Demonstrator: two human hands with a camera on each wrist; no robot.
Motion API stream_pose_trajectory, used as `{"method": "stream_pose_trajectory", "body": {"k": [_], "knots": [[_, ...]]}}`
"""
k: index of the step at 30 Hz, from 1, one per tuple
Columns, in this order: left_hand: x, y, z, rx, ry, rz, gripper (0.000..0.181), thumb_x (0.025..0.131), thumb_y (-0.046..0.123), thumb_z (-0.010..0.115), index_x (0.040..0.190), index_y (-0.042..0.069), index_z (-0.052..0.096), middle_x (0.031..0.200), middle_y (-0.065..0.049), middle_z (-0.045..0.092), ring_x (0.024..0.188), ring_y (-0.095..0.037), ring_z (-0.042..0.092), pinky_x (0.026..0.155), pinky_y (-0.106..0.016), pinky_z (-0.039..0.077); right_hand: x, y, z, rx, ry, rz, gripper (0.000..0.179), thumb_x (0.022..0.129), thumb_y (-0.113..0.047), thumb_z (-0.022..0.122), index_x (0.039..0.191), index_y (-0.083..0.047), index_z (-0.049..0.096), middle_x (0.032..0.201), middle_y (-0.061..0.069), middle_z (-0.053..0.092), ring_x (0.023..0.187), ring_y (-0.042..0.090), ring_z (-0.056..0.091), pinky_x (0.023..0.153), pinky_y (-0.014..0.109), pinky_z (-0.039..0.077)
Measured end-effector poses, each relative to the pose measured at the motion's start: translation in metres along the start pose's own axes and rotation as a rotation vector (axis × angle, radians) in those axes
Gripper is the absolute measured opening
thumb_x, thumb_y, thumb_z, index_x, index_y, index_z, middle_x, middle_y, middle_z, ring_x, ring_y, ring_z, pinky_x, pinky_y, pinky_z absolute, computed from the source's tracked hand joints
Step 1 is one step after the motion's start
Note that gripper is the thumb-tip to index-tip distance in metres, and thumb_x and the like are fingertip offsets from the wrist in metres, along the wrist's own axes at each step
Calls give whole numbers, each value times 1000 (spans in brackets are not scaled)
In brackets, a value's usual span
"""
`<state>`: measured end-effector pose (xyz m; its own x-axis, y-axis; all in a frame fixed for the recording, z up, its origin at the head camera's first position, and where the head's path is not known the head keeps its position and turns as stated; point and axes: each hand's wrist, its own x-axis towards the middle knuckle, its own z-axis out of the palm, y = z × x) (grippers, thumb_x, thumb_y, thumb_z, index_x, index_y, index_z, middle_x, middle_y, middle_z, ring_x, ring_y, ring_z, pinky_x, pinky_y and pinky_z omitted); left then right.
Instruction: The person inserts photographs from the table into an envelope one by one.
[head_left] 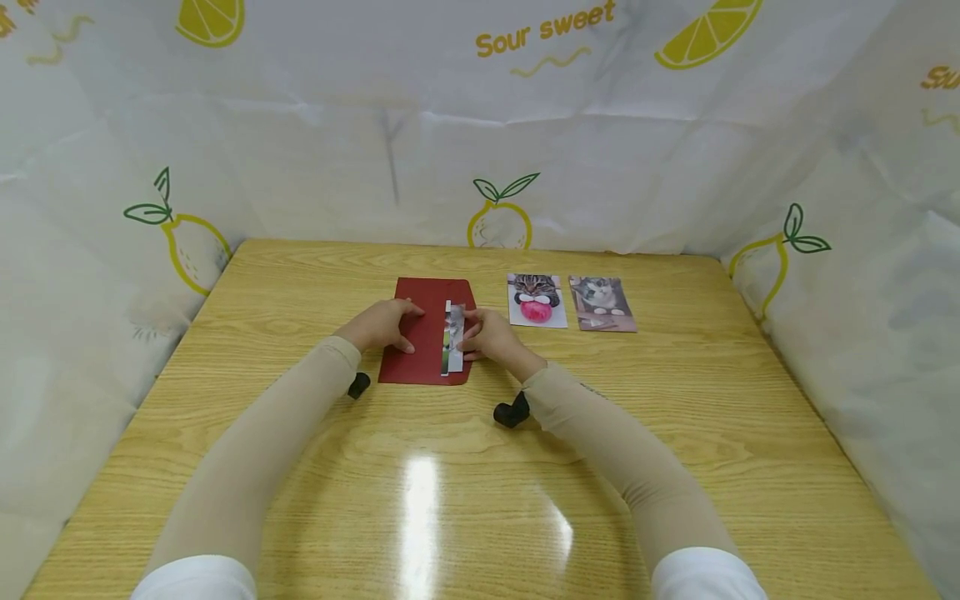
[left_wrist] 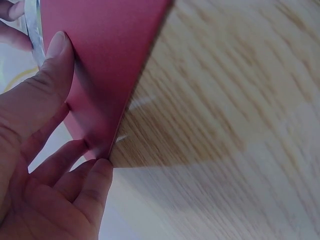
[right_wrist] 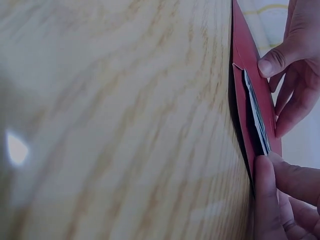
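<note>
Nearest to my head camera, beige sleeves reach across the wood-grain table, a black wrist mount by the right cuff. Beyond, slightly left of the table's middle and towards its far edge, lies a red envelope, flap side facing the table's right edge; photo cards jut from its mouth. The left hand is spread, thumb and fingertips on the envelope's left part, which I judge steadies it. The right hand pinches the cards' protruding ends, I take it to keep them aligned with the gaping mouth. Farther off, right of the far edge's middle, a tabby-cat photo and a grey-and-white cat photo lie face up, apparently spaced to avoid overlap. Behind the far edge hangs lemon-print cloth.
</note>
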<state>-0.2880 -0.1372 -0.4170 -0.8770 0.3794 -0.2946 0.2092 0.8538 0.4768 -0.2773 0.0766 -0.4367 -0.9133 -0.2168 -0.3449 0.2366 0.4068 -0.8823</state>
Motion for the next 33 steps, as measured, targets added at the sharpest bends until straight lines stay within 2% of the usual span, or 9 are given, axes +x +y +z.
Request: {"method": "stream_pose_trajectory", "body": {"k": [7,13,24,33], "knots": [[0,0,1,2,-5,-9,69,82,15,78,143,7,47,158,-18,25,146,-35,23,116,-45,32,-1,0,0,-25,-6,-15,68,84,7,68,146,-4,42,76,4,54,59,11,59,64,28,60],[1,-1,1,-11,-10,-8,69,82,17,78,143,7,47,158,-18,25,146,-36,23,116,-45,31,-2,0,-1,6,-17,-20,64,87,8,65,146,-3,42,75,2,52,62,8,58,69,27,60],[0,0,-1,-8,-2,1,69,82,15,78,143,6,47,157,-19,27,146,-36,23,116,-45,31,-1,-1,-1,-19,7,-40,64,84,7,69,143,-1,46,77,2,55,60,8,59,66,27,60],[-1,2,0,0,0,-12,69,81,14,79,142,7,48,157,-18,27,146,-34,23,115,-44,33,0,0,0,-27,18,-19,62,83,5,71,141,-1,48,75,1,56,59,8,60,64,27,60]]}}
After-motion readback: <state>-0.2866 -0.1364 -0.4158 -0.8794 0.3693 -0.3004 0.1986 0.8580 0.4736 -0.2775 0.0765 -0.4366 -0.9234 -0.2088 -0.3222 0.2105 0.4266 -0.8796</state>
